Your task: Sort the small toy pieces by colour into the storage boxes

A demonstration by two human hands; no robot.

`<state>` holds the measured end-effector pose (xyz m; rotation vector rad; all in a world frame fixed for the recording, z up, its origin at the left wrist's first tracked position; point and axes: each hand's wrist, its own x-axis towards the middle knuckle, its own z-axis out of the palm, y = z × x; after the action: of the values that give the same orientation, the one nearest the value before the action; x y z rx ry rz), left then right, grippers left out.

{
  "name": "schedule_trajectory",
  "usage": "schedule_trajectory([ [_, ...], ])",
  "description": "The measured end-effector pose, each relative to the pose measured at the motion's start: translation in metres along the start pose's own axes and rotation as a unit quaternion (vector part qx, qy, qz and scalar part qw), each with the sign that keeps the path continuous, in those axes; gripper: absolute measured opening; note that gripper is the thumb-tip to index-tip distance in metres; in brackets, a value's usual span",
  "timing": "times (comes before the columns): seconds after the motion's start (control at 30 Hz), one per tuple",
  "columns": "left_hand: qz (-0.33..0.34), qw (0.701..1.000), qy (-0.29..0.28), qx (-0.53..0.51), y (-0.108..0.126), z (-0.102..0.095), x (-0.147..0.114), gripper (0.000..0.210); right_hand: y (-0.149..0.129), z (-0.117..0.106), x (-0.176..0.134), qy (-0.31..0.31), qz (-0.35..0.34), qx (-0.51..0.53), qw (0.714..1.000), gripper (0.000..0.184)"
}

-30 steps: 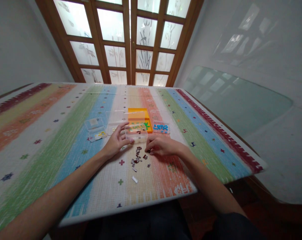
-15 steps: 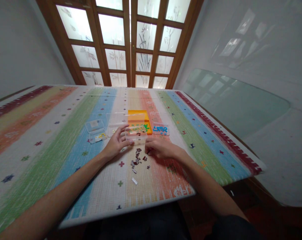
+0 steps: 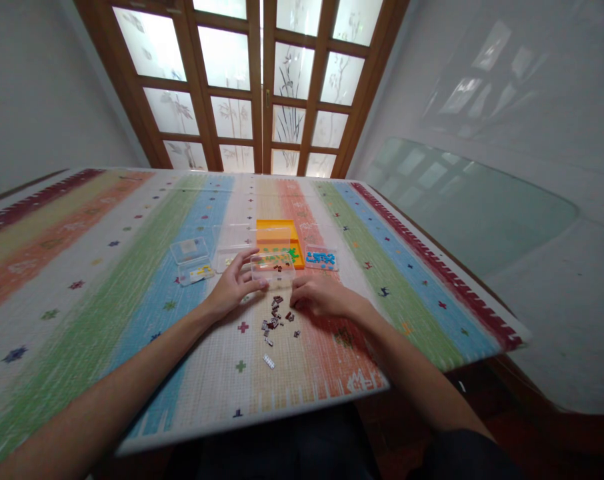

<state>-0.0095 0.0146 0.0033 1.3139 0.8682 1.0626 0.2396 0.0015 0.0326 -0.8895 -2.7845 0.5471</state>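
A small clear plastic box [image 3: 273, 272] stands in front of me with a few dark brown pieces inside. My left hand [image 3: 236, 281] holds it at its left end, thumb on the near side and fingers behind. Just right of the box, my right hand [image 3: 318, 295] is closed with its fingertips pinched low over the cloth. What those fingertips hold, if anything, is hidden. Between my hands and nearer to me lies a loose pile of small dark brown toy building bricks [image 3: 273, 320]. A longer pale grey brick [image 3: 269, 362] lies closest to the table edge.
Beyond the clear box is an open orange case [image 3: 275, 224] with green pieces. To its right sits a clear tray of blue pieces [image 3: 321, 259]. An open clear box with yellow pieces [image 3: 196, 272] lies left. A striped cloth [image 3: 182, 380] covers the table.
My right hand has shifted very slightly, its fingertips still pinched beside the box. My left hand stays at the box, and the brick pile looks the same.
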Motion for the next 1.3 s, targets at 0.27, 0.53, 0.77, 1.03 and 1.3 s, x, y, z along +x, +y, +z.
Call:
schedule_trajectory([
  [0.27,-0.003,1.000,-0.005,-0.009,-0.003,0.000,0.002,0.075,0.014,-0.004,-0.004,0.128,-0.019,-0.009,0.992,0.017],
  [0.53,0.006,1.000,-0.028,-0.005,-0.004,-0.001,0.001,0.072,0.015,0.000,0.010,0.284,-0.009,-0.022,0.959,0.016],
  [0.77,0.010,0.999,-0.031,-0.008,-0.004,-0.001,0.002,0.072,0.025,0.006,0.013,0.274,-0.021,-0.012,0.961,0.025],
  [1.03,0.006,1.000,-0.022,-0.009,-0.005,-0.003,0.003,0.070,0.015,-0.009,0.006,0.335,-0.037,0.025,0.941,0.023],
  [1.3,-0.001,1.000,-0.015,-0.007,-0.002,-0.001,0.002,0.070,0.006,-0.019,-0.013,0.049,-0.025,0.121,0.991,0.014],
])
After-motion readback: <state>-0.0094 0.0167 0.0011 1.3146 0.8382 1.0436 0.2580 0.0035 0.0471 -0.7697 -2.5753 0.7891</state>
